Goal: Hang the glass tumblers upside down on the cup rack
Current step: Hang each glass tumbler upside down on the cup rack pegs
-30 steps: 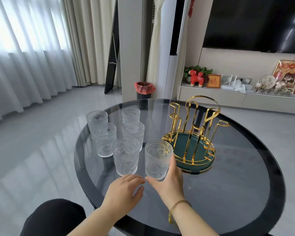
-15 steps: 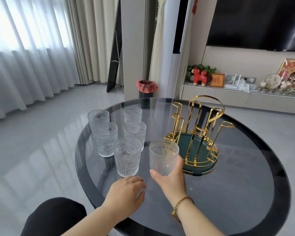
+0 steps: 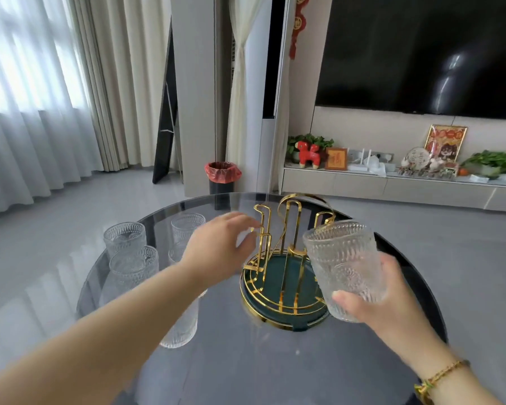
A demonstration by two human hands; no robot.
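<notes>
My right hand (image 3: pixel 386 305) grips a tumbler (image 3: pixel 343 267) upright, rack (image 3: pixel 284 276) just left of it; my left hand (image 3: pixel 216 247) reaches open toward its prongs.

Head view, close, forward-down over table (image 3: pixel 275 361)

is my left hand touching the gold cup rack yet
Cannot tell. In the head view the left hand is motion-blurred right beside the cup rack; no clear contact or gap.

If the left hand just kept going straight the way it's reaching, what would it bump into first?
Most likely the gold cup rack: the left hand points its fingertips at the nearest upright prong, seemingly just short of it. Motion blur and a single view leave the depth uncertain.
</notes>
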